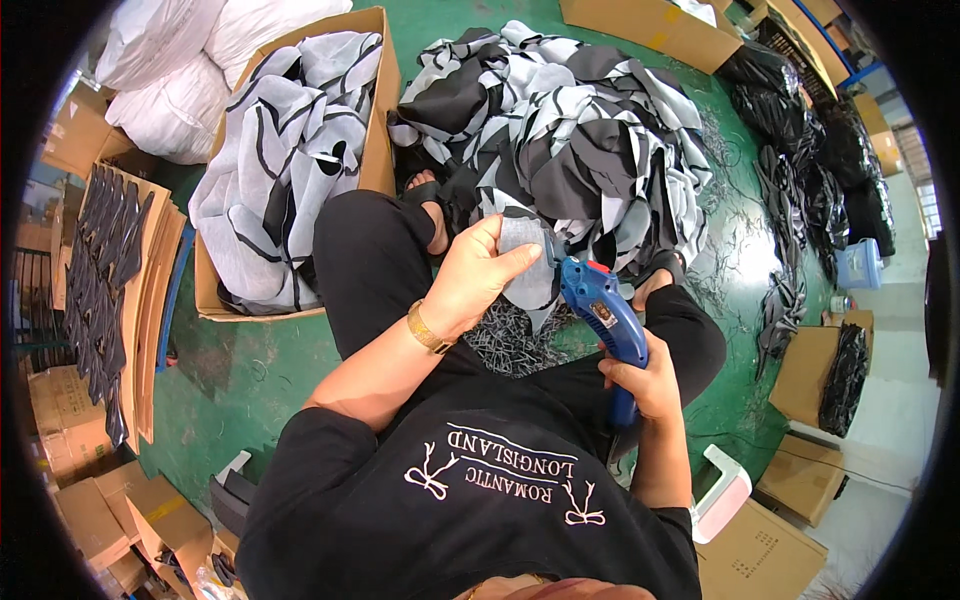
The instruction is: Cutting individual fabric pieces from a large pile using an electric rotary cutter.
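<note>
My left hand (pixel 480 275) pinches a grey fabric piece (pixel 527 262) between thumb and fingers, over my lap. My right hand (pixel 648 375) is wrapped round the handle of blue cordless electric scissors (pixel 605 308), which have a red button on top. The scissors' head meets the right edge of the fabric piece; whether the blades are in the cloth is too small to tell. Beyond my hands lies a big heap of grey, black and white fabric pieces (pixel 570 150) on the floor. Thin dark trimmings (pixel 508 340) are piled between my legs.
To my left stands an open cardboard box (pixel 388 110) full of grey fabric pieces with black edges. White sacks (pixel 170 110) are behind it. Flat cardboard with black pieces (pixel 105 260) leans farther left. Black plastic bags (pixel 775 100), a blue-lidded tub (pixel 860 265) and cartons (pixel 800 480) line the right.
</note>
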The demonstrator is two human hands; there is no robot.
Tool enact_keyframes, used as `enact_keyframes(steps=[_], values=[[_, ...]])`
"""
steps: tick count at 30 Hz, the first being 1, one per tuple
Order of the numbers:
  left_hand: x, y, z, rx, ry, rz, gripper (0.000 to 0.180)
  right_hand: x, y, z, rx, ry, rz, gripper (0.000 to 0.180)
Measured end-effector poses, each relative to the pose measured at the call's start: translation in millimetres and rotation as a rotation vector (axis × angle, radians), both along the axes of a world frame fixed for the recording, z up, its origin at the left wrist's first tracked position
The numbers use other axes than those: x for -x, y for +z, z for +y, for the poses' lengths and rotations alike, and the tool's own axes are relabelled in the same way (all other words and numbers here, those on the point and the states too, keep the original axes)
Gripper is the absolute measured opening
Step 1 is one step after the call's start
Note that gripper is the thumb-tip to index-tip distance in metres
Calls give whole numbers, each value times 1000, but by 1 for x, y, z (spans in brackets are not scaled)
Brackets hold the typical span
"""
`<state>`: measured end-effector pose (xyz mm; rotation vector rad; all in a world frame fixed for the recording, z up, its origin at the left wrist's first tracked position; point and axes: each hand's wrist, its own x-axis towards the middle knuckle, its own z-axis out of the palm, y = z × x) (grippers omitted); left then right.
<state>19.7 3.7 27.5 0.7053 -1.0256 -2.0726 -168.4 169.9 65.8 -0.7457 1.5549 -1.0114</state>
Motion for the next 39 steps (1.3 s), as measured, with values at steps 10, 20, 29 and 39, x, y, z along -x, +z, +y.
enact_keyframes(steps=[10,20,29,39], values=[[-10,8,-6,220,-118,-131,21,14,0,-1,-32,24,-172,32],[-25,24,-24,444,-429,-324,22,21,9,-7,-86,84,-182,35],[-20,16,-20,419,-523,-291,20,12,-1,-20,45,31,-260,38],[-2,4,8,268,-469,-198,19,-11,-14,-55,246,-51,78,37]])
